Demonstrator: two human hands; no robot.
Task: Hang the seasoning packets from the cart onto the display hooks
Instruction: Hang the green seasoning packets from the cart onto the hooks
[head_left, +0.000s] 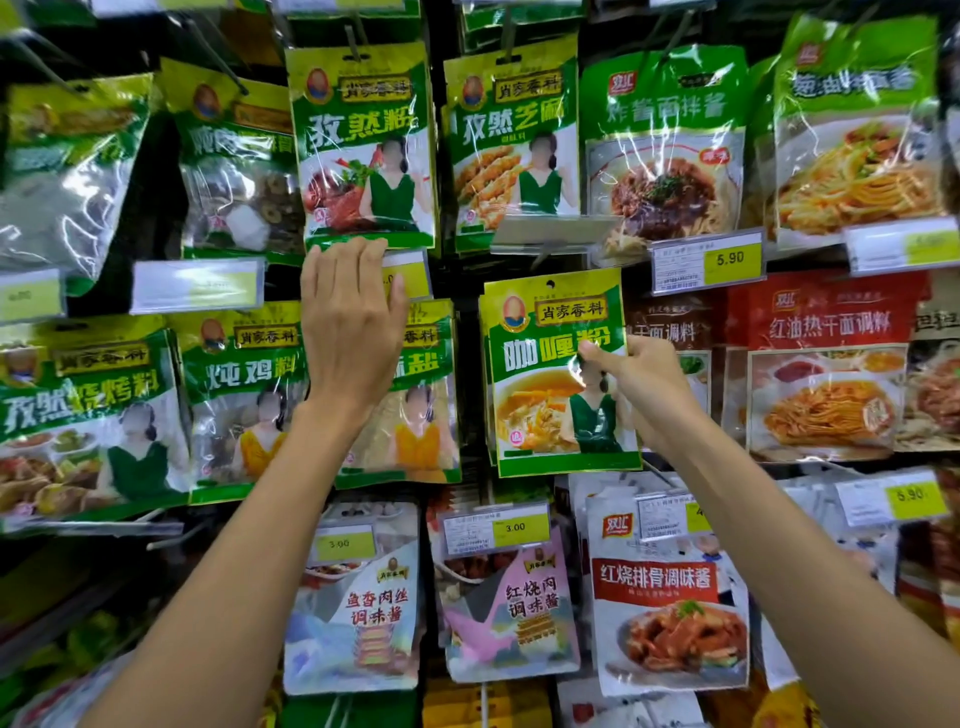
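**A:** How many hands are up, and how do they stand?

**B:** Two. The right hand (644, 374) pinches the right edge of the curry packet (545, 384), with the thumb on its front and the fingers curled behind. The left hand (353, 332) is flat, fingers straight and together. Its fingertips are at the lower edge of the cumin packet (363, 150), and it covers part of a yellow price tag (410, 278).

**A:** Where does the curry packet sit?

**B:** Upright in the middle row, under a clear tag holder (550, 234). Edges of like packets show behind it on the left. I cannot tell whether it is on a hook.

**A:** And around it?

**B:** Six packet fronts fill the top row, and the cumin one hangs from a metal hook (355, 41). Three pale sauce packets (509, 597) hang below. The left hand hides part of a green salt packet (421, 405), and the right hand hides part of a brown packet (670, 322).
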